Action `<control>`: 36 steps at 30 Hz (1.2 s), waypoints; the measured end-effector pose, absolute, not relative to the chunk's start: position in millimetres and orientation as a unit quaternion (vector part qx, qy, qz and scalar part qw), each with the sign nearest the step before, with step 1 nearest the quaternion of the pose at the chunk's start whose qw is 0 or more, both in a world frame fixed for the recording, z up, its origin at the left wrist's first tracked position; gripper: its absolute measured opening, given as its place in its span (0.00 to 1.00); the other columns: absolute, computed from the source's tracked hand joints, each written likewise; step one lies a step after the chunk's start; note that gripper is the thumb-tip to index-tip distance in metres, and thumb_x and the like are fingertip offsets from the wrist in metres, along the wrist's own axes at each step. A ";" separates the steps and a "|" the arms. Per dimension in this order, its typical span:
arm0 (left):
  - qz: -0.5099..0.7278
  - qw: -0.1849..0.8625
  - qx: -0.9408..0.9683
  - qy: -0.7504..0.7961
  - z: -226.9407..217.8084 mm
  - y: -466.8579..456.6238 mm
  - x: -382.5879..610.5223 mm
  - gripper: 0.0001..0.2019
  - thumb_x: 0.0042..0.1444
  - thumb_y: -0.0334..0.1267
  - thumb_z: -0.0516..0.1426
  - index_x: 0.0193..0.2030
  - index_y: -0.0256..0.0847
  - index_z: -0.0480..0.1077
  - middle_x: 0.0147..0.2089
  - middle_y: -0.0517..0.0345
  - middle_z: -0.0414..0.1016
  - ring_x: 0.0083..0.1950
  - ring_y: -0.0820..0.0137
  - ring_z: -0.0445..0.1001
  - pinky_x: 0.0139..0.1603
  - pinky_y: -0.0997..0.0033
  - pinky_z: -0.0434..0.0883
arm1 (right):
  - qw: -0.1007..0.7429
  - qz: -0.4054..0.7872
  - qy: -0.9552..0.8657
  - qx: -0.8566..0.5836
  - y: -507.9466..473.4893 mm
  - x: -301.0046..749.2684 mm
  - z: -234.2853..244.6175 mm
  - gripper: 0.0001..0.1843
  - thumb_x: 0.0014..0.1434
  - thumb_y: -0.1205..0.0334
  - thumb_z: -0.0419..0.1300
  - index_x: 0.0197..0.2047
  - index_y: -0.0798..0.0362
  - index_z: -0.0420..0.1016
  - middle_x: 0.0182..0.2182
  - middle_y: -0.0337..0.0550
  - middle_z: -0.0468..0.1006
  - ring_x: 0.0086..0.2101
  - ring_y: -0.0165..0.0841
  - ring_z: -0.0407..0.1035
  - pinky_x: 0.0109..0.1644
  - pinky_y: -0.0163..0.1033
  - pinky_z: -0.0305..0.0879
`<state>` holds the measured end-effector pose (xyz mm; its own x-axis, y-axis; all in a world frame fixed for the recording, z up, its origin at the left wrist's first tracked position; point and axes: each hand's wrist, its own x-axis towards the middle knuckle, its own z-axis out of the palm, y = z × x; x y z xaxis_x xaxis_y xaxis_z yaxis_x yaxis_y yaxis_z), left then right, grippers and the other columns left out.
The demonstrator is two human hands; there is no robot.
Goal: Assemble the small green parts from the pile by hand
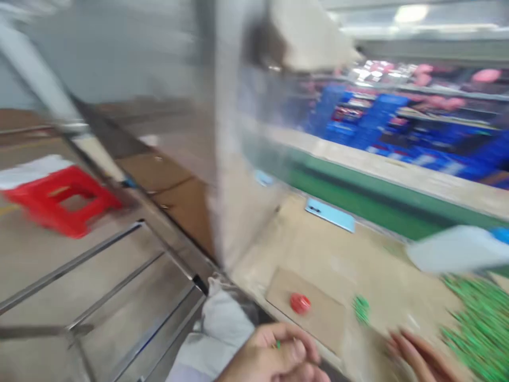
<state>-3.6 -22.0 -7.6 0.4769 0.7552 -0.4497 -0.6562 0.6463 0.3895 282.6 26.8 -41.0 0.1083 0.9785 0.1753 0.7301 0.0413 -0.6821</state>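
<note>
The whole view is smeared by motion. My left hand (274,358) is at the bottom middle, its fingers curled round a small green piece that barely shows. My right hand (417,355) lies low on the beige worktable (318,249) at the bottom right, fingers stretched out, next to a heap of small green parts (481,323). A brown cardboard sheet (314,313) lies in front of my hands with a red round cap (299,303) on it. A small clump of green parts (361,309) sits just right of the sheet.
A light blue phone (330,214) lies farther back on the table beside a green conveyor belt (369,199). A metal post (222,132) rises at the table's left end. A red plastic stool (63,199) stands on the floor at left. Blue crates (382,122) fill the background.
</note>
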 end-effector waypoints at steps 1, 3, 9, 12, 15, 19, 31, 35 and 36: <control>0.406 0.858 0.057 0.308 -3.3 -17.0 4.1 0.22 0.43 0.45 0.80 0.39 0.33 0.83 0.34 0.54 0.81 0.34 0.71 0.83 0.38 0.79 0.74 | 0.356 0.192 -0.616 -0.676 14.4 288.8 -38.0 0.19 0.71 0.50 0.65 0.58 0.53 0.77 0.51 0.47 0.82 0.46 0.39 0.80 0.48 0.48 0.81; 0.389 0.863 0.046 0.318 5.6 -3.9 16.6 0.21 0.45 0.42 0.80 0.42 0.34 0.83 0.31 0.58 0.78 0.27 0.78 0.75 0.29 0.82 0.68 | 0.443 0.216 -0.568 -0.660 -0.3 291.0 -33.3 0.21 0.70 0.45 0.63 0.46 0.57 0.81 0.38 0.51 0.86 0.34 0.41 0.83 0.39 0.46 0.83; 0.271 0.862 0.244 0.351 11.0 19.6 45.0 0.17 0.61 0.49 0.66 0.39 0.34 0.79 0.33 0.54 0.77 0.24 0.79 0.63 0.24 0.77 0.53 | 0.495 0.271 -0.558 -0.608 -9.7 251.3 -21.5 0.11 0.69 0.53 0.65 0.39 0.50 0.83 0.31 0.44 0.84 0.30 0.34 0.80 0.32 0.36 0.80; 0.229 0.799 0.408 0.378 5.6 18.6 47.7 0.19 0.69 0.51 0.57 0.38 0.36 0.77 0.30 0.58 0.73 0.24 0.77 0.59 0.26 0.73 0.55 | 0.493 0.295 -0.599 -0.558 -16.2 233.1 -13.3 0.06 0.70 0.62 0.64 0.41 0.48 0.83 0.34 0.44 0.83 0.36 0.35 0.80 0.37 0.35 0.80; 0.211 0.720 0.512 0.418 5.2 18.5 42.3 0.19 0.72 0.48 0.54 0.32 0.39 0.73 0.28 0.61 0.70 0.28 0.73 0.63 0.31 0.71 0.60 | 0.460 0.264 -0.680 -0.507 -21.2 225.3 -10.2 0.12 0.69 0.73 0.61 0.48 0.47 0.82 0.38 0.44 0.83 0.40 0.33 0.80 0.43 0.35 0.80; 0.208 0.647 0.588 0.439 10.4 20.2 31.0 0.19 0.74 0.41 0.54 0.30 0.40 0.73 0.30 0.60 0.74 0.35 0.70 0.72 0.40 0.72 0.65 | 0.427 0.275 -0.717 -0.477 -23.5 223.6 -14.4 0.18 0.69 0.76 0.59 0.56 0.47 0.78 0.44 0.47 0.82 0.45 0.34 0.80 0.48 0.36 0.80; 0.211 0.593 0.635 0.449 16.4 15.1 5.6 0.10 0.67 0.31 0.58 0.39 0.39 0.83 0.33 0.55 0.82 0.36 0.67 0.77 0.40 0.70 0.68 | 0.323 0.347 -0.773 -0.422 -4.7 218.0 4.3 0.08 0.70 0.73 0.58 0.46 0.49 0.71 0.37 0.40 0.77 0.36 0.29 0.75 0.39 0.32 0.74; 0.243 0.683 0.507 0.466 12.9 15.6 -1.8 0.09 0.69 0.35 0.59 0.41 0.38 0.81 0.28 0.61 0.75 0.32 0.73 0.72 0.37 0.75 0.67 | 0.342 0.358 -0.751 -0.437 5.5 213.0 6.2 0.08 0.71 0.72 0.56 0.45 0.48 0.70 0.34 0.38 0.75 0.32 0.28 0.71 0.35 0.32 0.71; 0.267 0.720 0.443 0.462 11.5 15.5 -4.0 0.07 0.69 0.37 0.60 0.43 0.39 0.80 0.29 0.62 0.74 0.31 0.75 0.70 0.36 0.77 0.67 | 0.356 0.353 -0.738 -0.452 9.0 211.7 5.4 0.08 0.71 0.72 0.56 0.45 0.48 0.71 0.34 0.38 0.74 0.31 0.28 0.70 0.33 0.33 0.69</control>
<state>-4.0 15.5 11.5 0.4298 0.7941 -0.4298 0.0248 0.4655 0.8847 211.7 9.0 5.4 -0.3384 0.9183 0.2055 0.4158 0.3418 -0.8428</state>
